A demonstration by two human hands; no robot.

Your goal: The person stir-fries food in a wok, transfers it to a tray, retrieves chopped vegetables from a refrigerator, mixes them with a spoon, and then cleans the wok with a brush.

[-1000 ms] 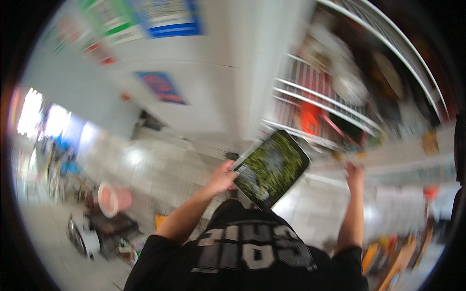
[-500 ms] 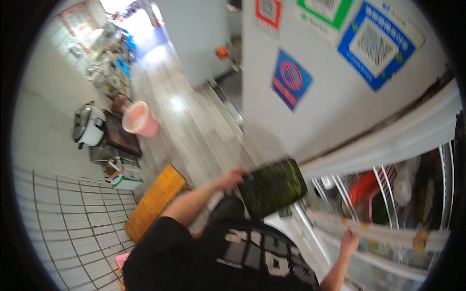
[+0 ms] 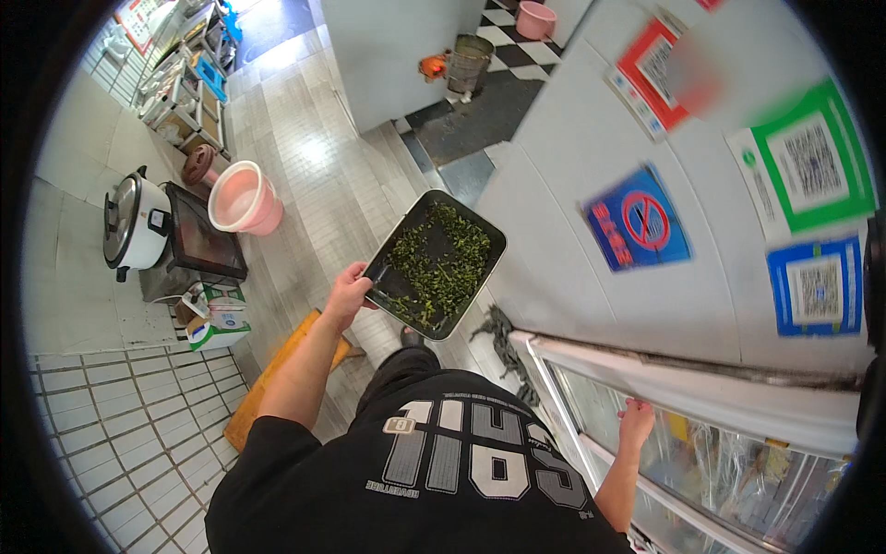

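My left hand (image 3: 349,294) grips the near-left edge of a dark rectangular tray (image 3: 437,242), thumb over the rim. Chopped leafy greens (image 3: 454,282) lie scattered in it, with the dark bottom showing through in places. It is held above the floor, ahead of my body. On the right, my right hand (image 3: 637,420) is at the glass door (image 3: 591,397) of a white refrigerator, its fingers curled; whether they hold anything is hidden. Wrapped goods (image 3: 729,462) show behind the glass.
A yellow wooden bench (image 3: 277,383) stands left of my legs. Beyond it are a carton (image 3: 221,319), a white rice cooker (image 3: 138,222) and a pink bucket (image 3: 247,203). A dark rag (image 3: 506,346) lies by the refrigerator. A metal bucket (image 3: 469,65) stands farther off.
The refrigerator's open shelves have gone from view, and glass now covers its front. The tray, in my left hand, appears farther up and left. My view has turned.
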